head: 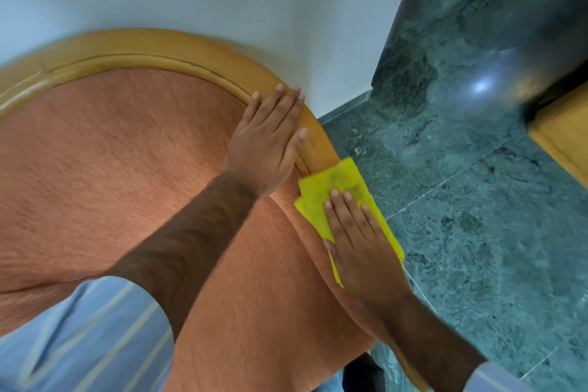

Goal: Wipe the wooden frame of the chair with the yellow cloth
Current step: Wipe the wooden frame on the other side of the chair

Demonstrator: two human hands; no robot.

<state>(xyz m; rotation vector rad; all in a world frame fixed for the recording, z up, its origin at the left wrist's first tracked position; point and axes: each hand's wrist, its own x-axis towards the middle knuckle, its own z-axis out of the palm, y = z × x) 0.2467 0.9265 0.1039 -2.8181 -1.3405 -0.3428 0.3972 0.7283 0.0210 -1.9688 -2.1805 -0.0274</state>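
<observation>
Glossy varnished wooden frame [203,56] — napped, matt orange upholstery [127,153], soft yellow cloth [337,188] — polished green stone floor [477,200].

My left hand [265,143] and right hand [356,232] are bare, no rings or watch showing, my forearms are hairy and uncovered, and both my sleeves [95,334] are light blue with thin pale stripes, pushed up well short of the wrists, toward six o'clock.

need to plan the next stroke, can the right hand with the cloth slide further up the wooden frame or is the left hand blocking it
Probably not far. The left hand lies flat across the wooden frame just above the yellow cloth under the right hand; only a short bare stretch lies between.
</observation>
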